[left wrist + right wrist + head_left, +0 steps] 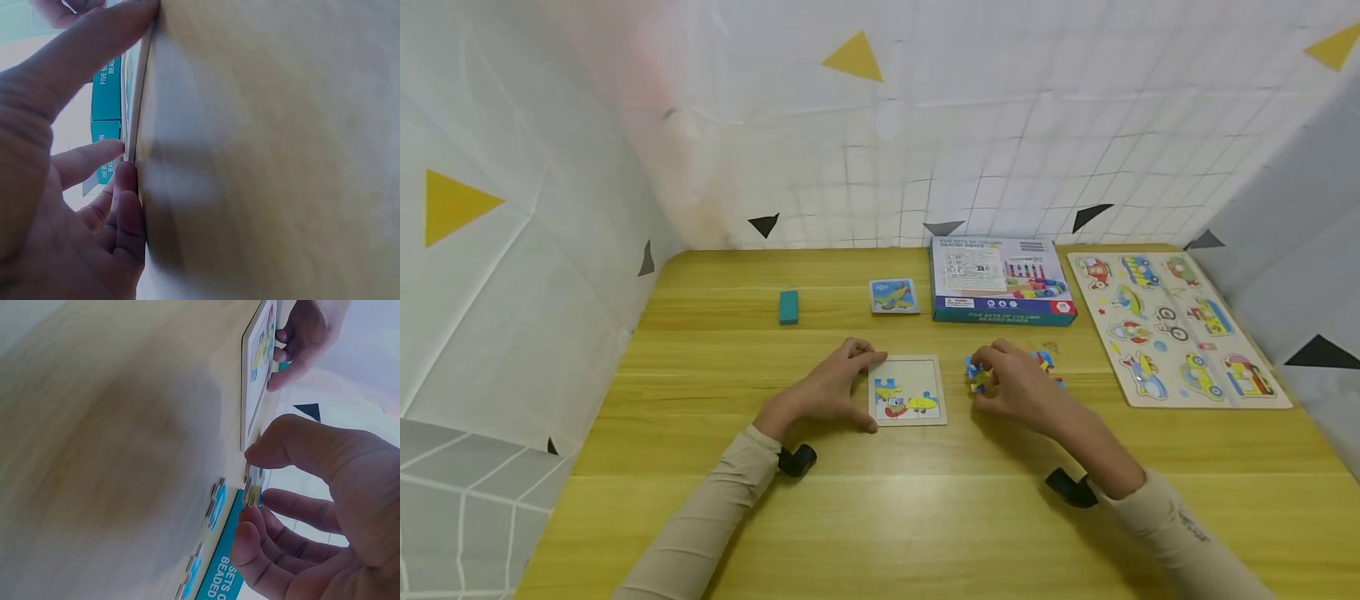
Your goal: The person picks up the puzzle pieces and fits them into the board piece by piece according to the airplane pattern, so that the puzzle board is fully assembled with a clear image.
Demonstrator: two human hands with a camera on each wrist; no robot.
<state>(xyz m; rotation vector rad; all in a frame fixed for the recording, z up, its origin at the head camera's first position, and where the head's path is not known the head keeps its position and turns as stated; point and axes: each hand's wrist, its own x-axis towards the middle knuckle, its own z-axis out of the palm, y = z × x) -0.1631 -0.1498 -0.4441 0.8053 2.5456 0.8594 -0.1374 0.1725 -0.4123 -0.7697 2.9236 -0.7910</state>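
Note:
A small square puzzle board lies on the table with several pieces of a yellow plane picture fitted along its lower part. My left hand holds the board at its left side, thumb at the near corner and index finger at the far corner. To the right of the board, my right hand pinches a jigsaw piece with yellow on it between thumb and fingers. Loose blue and red puzzle pieces lie by this hand, partly hidden under it. In the right wrist view, blue pieces rest on the table nearby.
Behind the board are a small plane picture card and a teal block. A boxed bead set stands at the back. A large vehicle puzzle board lies at the right of the wooden table.

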